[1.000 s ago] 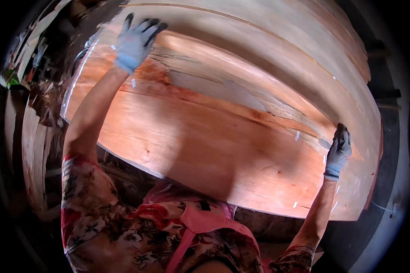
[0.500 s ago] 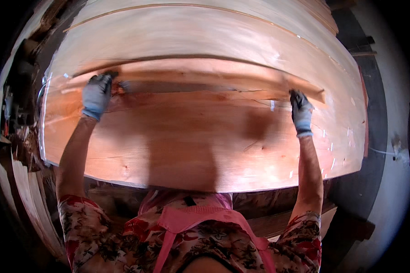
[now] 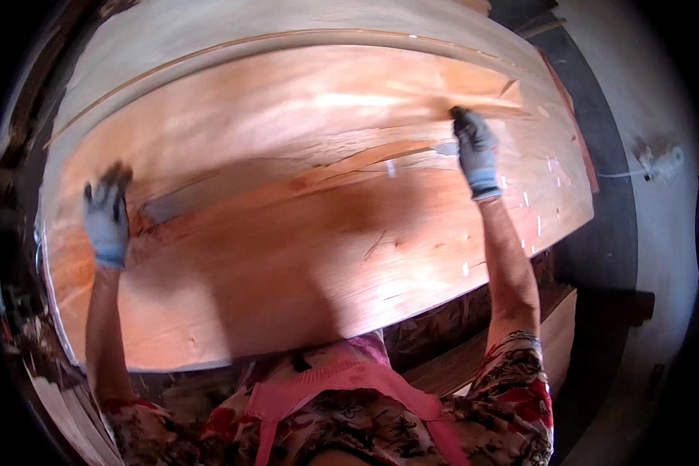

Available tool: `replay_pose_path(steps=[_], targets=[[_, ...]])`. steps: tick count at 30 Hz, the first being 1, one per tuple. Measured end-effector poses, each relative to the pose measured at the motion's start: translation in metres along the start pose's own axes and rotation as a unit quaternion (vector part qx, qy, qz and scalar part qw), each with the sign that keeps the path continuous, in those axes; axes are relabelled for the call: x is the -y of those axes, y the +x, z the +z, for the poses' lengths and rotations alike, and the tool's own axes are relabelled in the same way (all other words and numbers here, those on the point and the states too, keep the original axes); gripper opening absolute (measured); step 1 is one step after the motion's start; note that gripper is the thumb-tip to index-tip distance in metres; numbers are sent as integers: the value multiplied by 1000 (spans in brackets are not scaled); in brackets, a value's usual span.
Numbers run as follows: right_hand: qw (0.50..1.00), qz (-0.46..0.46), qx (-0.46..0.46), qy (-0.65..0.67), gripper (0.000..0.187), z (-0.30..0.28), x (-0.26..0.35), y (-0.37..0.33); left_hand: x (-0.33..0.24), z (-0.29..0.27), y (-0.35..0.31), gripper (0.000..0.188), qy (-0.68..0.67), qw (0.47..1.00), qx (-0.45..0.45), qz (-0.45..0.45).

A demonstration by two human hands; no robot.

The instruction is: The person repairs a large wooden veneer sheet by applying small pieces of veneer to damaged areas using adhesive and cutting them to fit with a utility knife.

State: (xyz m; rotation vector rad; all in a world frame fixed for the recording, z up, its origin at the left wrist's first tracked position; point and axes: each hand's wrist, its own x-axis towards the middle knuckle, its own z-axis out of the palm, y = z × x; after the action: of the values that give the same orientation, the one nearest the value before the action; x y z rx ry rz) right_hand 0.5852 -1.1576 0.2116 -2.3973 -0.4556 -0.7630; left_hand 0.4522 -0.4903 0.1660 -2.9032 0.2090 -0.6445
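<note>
Both gloved: left hand (image 3: 107,220) flat, fingers spread, pressing near-left part of reddish veneer sheet (image 3: 303,256); right hand (image 3: 474,151) curled, pinching torn veneer strip (image 3: 380,155) far right.

Both arms reach forward, gloved left hand (image 3: 106,217) and gloved right hand (image 3: 474,151) spread wide apart.

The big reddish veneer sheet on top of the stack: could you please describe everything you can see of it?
The veneer sheet is a thin, wide, reddish-orange leaf of wood with visible grain, lying flat on a paler sheet. A long split runs across its middle, with an overlapping strip lifting slightly along it. Small pale flecks dot its right part. Its near edge hangs towards the person. The gloved left hand rests at the split's left end; the gloved right hand presses near its right end.
</note>
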Motion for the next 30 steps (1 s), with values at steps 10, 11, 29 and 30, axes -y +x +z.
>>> replay_pose_path(steps=[10,11,29,30], targets=[[994,64,69,-57,15,25,-6,-90,-27,50,-54,41,-43,994,96,-38],[991,99,78,-39,15,23,-4,-92,-28,54,-53,41,-56,994,90,-36],[997,-33,70,10,42,46,81,-41,-31,28,-24,38,-68,997,23,-36],[993,-82,77,-24,42,58,88,-34,-33,25,-20,38,-74,996,25,-45]])
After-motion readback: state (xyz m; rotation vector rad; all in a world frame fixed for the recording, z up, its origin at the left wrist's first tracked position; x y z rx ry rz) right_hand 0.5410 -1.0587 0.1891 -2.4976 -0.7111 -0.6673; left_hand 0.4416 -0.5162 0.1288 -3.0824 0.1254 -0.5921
